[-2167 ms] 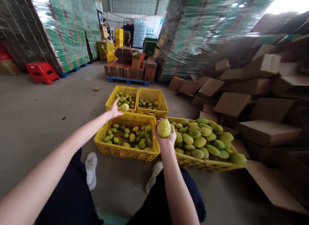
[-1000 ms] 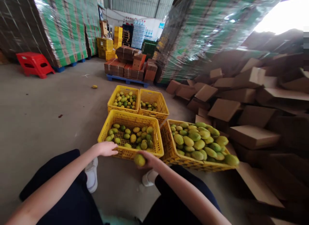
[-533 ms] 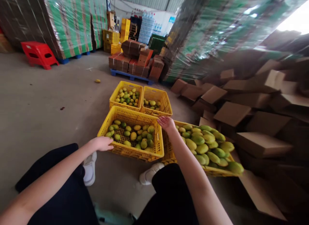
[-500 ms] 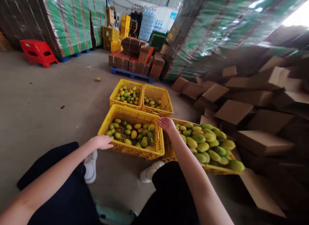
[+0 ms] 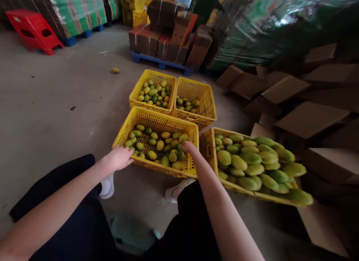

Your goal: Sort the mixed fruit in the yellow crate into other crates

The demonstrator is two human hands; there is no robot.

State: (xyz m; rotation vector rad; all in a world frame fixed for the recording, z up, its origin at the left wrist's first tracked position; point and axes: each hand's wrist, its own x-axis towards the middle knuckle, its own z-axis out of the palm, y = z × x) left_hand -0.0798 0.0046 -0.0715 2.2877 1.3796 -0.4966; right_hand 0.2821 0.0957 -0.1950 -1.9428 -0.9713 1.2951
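Right in front of me is a yellow plastic crate [image 5: 165, 119] with loose green-yellow papayas [image 5: 160, 145] over part of its slatted bottom. My left hand [image 5: 119, 158] lies at its near left corner, fingers closed over the rim. At the opposite end, my right hand [image 5: 190, 147] dips inside the right wall, close to the fruit there. Its fingers point down and are mostly hidden, so I cannot tell whether they grip a papaya. Beside it on the right, another yellow crate [image 5: 213, 152] is heaped with larger papayas [image 5: 252, 158].
Behind stand two more yellow crates, one with many small fruits [image 5: 153, 92], one partly filled [image 5: 206, 98]. Cardboard boxes [image 5: 311, 119] pile up on the right. Farther back are a blue pallet [image 5: 161, 63] of flattened cartons, a red stool [image 5: 33, 31] and a lone fruit [image 5: 115, 70] on the floor.
My right hand has gone from above the crate's right rim, fingers stretched, down inside the crate. My left hand stays at the near left corner. The view has tipped downward.
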